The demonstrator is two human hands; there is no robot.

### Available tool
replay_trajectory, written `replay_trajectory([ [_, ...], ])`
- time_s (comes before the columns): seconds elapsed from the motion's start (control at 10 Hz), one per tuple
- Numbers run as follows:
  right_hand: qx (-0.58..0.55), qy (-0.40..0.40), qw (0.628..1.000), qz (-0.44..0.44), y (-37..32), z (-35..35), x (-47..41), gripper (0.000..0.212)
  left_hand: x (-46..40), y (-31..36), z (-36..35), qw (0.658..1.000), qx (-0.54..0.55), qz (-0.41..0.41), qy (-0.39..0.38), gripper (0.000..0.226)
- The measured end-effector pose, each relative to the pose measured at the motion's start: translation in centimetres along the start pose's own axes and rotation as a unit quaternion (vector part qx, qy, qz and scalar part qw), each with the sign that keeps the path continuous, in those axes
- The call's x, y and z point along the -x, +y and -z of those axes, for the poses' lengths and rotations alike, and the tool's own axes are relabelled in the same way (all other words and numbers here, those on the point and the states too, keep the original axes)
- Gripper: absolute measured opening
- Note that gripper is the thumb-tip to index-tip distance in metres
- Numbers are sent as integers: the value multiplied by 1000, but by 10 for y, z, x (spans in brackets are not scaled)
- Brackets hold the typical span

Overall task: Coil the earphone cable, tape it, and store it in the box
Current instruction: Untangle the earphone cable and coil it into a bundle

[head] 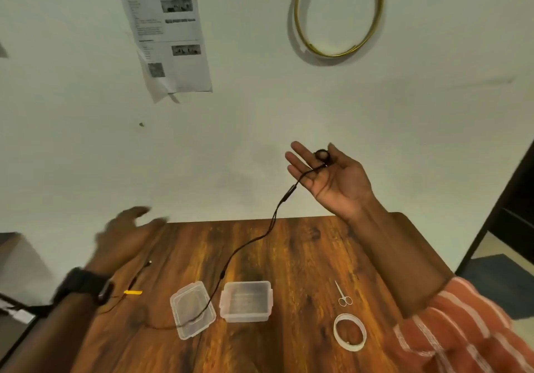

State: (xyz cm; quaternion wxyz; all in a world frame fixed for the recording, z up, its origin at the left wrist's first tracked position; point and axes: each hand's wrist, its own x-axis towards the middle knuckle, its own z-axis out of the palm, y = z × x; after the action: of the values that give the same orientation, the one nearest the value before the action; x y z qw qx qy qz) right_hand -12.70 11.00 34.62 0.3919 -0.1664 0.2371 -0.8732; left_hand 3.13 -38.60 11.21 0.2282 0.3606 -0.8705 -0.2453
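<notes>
My left hand [127, 234], with a dark watch [86, 284] at the wrist, hovers blurred over the left edge of the wooden bench [303, 257], well to the left of the clear plastic box [246, 300]; its fingers look spread and its grip holds nothing. Below it the plug end of the thin black earphone cable [231, 260] lies on the bench beside a small yellow tag [133, 292]. The cable then runs right, crosses the clear plastic lid [192, 309] lying just left of the box, and climbs away from the box to my raised right hand [332, 176]. That hand is palm-up with the fingers fanned wide, and the earbud end is pinched between thumb and forefinger, so its grip is on the cable alone. Right of the box lie the small silver scissors [344, 294], and nearer to me the white ring of tape [349, 332]. I judge coiling has barely begun: nearly all the cable is still loose. To do it well I should keep the buds pinned, feed the slack with my left hand in even loops around the spread fingers, lift it clear of the lid so nothing drags, and keep the turns loose enough to slide off for taping.
</notes>
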Motion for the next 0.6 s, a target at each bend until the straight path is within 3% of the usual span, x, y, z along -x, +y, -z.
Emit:
replay_trajectory([
  [0.1, 35, 3, 999, -18, 12, -24, -9, 25, 176, 293, 82, 977, 147, -86, -125, 74],
  [0.2, 96, 69, 993, 17, -11, -47, -23, 16, 211, 332, 74, 884, 215, -181, -374, 61],
  [0.3, 149, 147, 974, 91, -66, -32, -25, 22, 212, 304, 66, 880, 232, -138, -391, 34],
  [0.4, 124, 287, 930, 193, -154, 36, -12, 36, 200, 233, 99, 900, 238, -112, -347, 32],
  [0.5, 137, 360, 903, 189, -192, 95, 3, 37, 187, 186, 125, 918, 228, -80, -315, 48],
  [0.6, 226, 473, 848, 78, -204, 161, 14, 32, 176, 171, 159, 942, 233, -50, -238, 71],
])
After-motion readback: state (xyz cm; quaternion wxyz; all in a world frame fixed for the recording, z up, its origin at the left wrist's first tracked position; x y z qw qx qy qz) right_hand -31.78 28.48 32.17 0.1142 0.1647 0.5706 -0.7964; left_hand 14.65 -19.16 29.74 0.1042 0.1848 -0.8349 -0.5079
